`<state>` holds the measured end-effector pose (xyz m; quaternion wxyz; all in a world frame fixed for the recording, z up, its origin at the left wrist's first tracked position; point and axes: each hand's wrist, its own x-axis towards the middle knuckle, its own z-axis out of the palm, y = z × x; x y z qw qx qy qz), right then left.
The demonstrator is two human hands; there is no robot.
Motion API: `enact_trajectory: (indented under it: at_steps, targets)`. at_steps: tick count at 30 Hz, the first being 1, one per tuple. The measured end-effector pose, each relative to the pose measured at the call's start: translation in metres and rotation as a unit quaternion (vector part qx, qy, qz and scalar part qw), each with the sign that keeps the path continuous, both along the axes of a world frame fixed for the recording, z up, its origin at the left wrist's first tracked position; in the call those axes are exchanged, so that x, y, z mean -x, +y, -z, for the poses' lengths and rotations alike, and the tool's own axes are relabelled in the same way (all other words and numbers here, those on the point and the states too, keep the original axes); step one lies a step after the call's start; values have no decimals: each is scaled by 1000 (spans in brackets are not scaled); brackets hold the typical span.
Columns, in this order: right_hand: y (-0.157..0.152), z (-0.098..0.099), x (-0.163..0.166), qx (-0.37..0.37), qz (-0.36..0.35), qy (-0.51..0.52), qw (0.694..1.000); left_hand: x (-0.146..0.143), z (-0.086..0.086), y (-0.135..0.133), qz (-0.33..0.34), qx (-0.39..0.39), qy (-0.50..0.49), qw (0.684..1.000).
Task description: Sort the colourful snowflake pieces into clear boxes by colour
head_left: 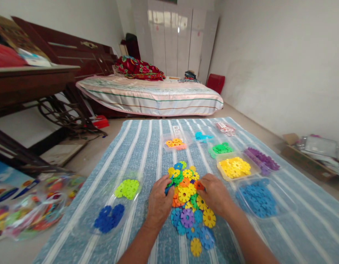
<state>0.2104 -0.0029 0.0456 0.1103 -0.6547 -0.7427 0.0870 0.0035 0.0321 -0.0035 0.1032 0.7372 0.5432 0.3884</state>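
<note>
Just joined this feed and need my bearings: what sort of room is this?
Most likely a bedroom in a home: there's a bed with a pale striped sheet, a glossy white wardrobe and a red floral quilt.

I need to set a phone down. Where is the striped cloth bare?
The striped cloth is bare at far left, bordered by its edge, the orange tray and lime pieces; also near right, below the blue tray. Crowded: the middle, left hand and right hand at the mixed pile, and the right-side containers.
</note>
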Motion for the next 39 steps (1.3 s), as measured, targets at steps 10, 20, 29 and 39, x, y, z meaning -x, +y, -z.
enact_trajectory:
  at_steps: [10,20,29,39]
  targets:
    - [0,15,2,-40,-3,-15,999,2,3,2,3,-5,-4,1000]
    - [27,-18,3,-106,18,-55,993,2,2,2,4,-8,-3,1000]
    - [105,-86,27,-143,35,-38,988,1,2,0,2,-10,-22,1000]
    - [30,-9,28,-27,-77,23,996,-1,2,-1,5,-12,-16,1000]
